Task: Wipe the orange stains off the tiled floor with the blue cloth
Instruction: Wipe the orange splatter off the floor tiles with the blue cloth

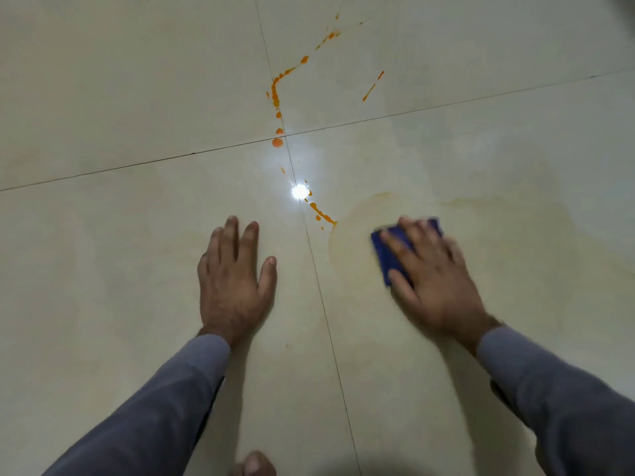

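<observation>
A folded blue cloth (386,249) lies flat on the cream tiled floor (120,97), pressed down by my right hand (433,273), whose fingers spread over it; the hand is motion-blurred. A pale yellowish smear (357,214) rings the cloth and stretches to the right. Just left of it runs a short line of orange drops (321,213). More orange stains (275,94) trail up along the grout line, with a separate streak (372,86) further right. My left hand (233,280) rests flat on the tile, fingers apart, holding nothing.
Dark grout lines (319,290) cross the floor. A bright light reflection (299,192) glares near the tile joint. A toe (256,463) shows at the bottom edge. Grey sleeves cover both forearms.
</observation>
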